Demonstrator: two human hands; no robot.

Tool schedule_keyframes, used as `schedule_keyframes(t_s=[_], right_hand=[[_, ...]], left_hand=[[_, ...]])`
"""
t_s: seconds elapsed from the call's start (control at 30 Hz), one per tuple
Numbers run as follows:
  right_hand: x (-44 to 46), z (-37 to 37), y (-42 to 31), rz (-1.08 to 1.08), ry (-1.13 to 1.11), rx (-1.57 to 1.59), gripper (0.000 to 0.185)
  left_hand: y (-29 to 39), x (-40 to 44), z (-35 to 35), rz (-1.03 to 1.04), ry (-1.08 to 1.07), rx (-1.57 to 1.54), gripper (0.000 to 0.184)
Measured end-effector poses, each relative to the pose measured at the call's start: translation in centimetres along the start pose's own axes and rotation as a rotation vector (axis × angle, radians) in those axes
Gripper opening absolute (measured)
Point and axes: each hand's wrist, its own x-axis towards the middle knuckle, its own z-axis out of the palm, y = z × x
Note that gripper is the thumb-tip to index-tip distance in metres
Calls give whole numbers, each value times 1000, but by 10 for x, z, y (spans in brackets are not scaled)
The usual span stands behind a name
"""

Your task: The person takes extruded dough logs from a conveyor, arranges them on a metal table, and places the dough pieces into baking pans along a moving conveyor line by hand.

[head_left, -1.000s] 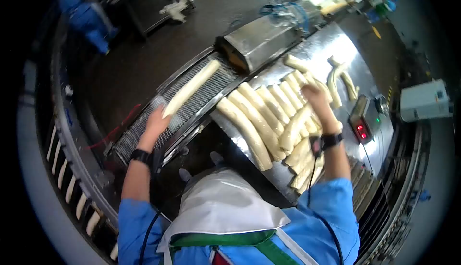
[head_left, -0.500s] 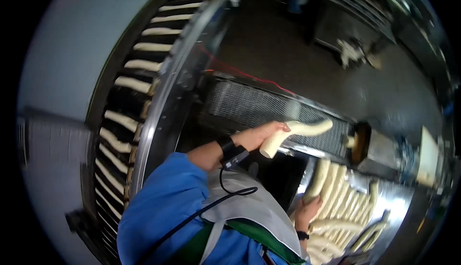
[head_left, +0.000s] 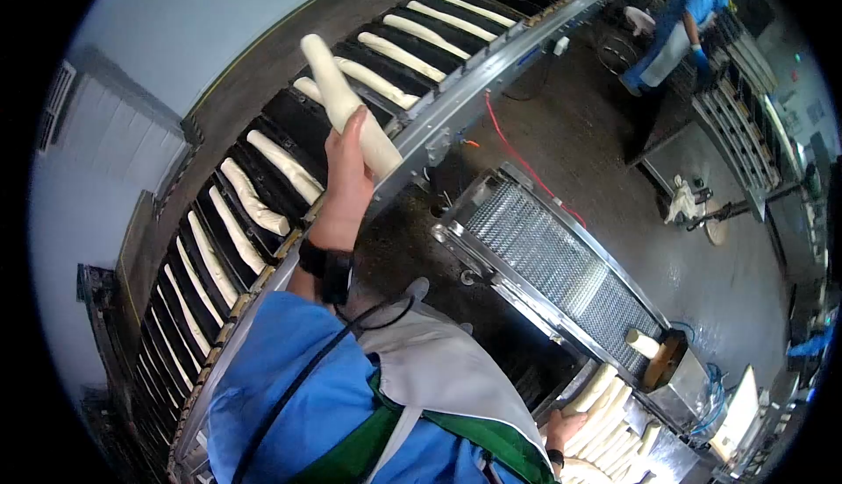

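Observation:
My left hand (head_left: 345, 164) is closed around a long pale dough roll (head_left: 326, 85), holding it tilted over the edge of a conveyor with black trays (head_left: 282, 120). Similar dough strips (head_left: 254, 199) lie one per tray along that conveyor. Down at the lower right, my right hand (head_left: 566, 429) has its fingers wrapped round a dough roll (head_left: 586, 394) at the near side of a pile. More dough rolls (head_left: 614, 444) lie side by side there on a shiny metal surface.
A mesh belt (head_left: 561, 260) runs toward a metal machine (head_left: 680, 383), with a short dough piece (head_left: 643, 344) at its outlet. A red cord (head_left: 517, 155) crosses the floor. One co-worker (head_left: 680, 32) in blue stands at the upper right beside a rack (head_left: 745, 124).
My left hand has carried its dough roll from above the mesh belt to the black-tray conveyor. The view has swung left, bringing the co-worker into sight. My right hand stays at the pile.

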Motion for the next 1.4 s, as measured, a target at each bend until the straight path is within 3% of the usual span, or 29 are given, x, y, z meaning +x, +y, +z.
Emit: schedule_keyframes(t_s=[0.03,0.1,0.2,0.23,0.3,0.33,0.4,0.43,0.47,0.5,0.53,0.57,0.63,0.77,0.83,0.9,0.97,1.0,1.07,1.1,1.13,1.17,1.23,1.3,1.33,1.37,1.4], right_hand=[[5,-11,-5,94,-139,15,80],[4,-21,-17,159,-196,22,92],[-2,-37,-32,209,-233,-66,95],[0,-29,-25,207,-230,-72,95],[7,-6,4,23,-74,-198,91],[8,-5,2,-29,35,-288,90],[9,-1,-14,-30,190,-431,87],[8,-6,-22,-2,198,-467,85],[5,-10,-29,29,182,-490,84],[2,-14,-32,67,143,-506,82],[-3,-18,-34,104,76,-513,81],[-7,-23,-36,136,12,-520,79],[-13,-30,-45,157,-75,-533,77],[15,-44,-99,95,-72,-445,71],[8,-71,-171,-109,-32,-200,71],[25,-62,-213,-95,-53,-170,70],[37,-41,-227,-296,37,-88,68],[42,-43,-244,-332,-25,-58,69],[56,-47,-277,-411,-38,-39,69],[62,-47,-287,-457,-3,-63,69],[69,-50,-301,-445,20,-106,69],[78,-53,-311,-440,34,-154,69],[98,-51,-317,-400,-26,-266,64],[108,-56,-328,-393,-153,-379,49],[109,-55,-332,-402,-148,-430,47],[110,-52,-334,-408,-149,-484,45],[111,-45,-329,-459,-80,-522,42]], left_hand=[[-4,21,-19,3,24,-43,38],[-18,64,-60,3,56,-88,37],[-54,125,-129,-92,329,234,65],[-55,138,-148,-145,220,330,74],[-50,138,-171,-183,124,166,75],[-28,114,-149,-178,321,212,63],[-46,126,-215,164,339,536,51],[-28,101,-215,358,382,588,45],[-38,111,-263,587,478,891,47],[-18,90,-265,463,609,968,46],[-2,74,-270,262,785,1475,49],[-13,79,-311,109,884,1402,59],[-28,75,-346,232,805,1089,68],[-20,65,-309,294,770,1257,72],[-19,52,-284,370,697,1490,75],[-14,43,-266,340,561,1075,81],[-21,45,-275,351,399,758,80],[-17,44,-272,324,440,938,76],[-45,67,-335,265,321,583,70],[-38,63,-331,110,397,637,68],[-25,59,-320,106,388,849,66],[-14,53,-305,-1,395,707,65],[1,39,-272,-10,456,660,61],[-20,49,-291,150,433,775,59],[-4,36,-250,148,437,732,58],[-17,44,-262,314,369,894,57],[-17,39,-245,329,339,914,56]])
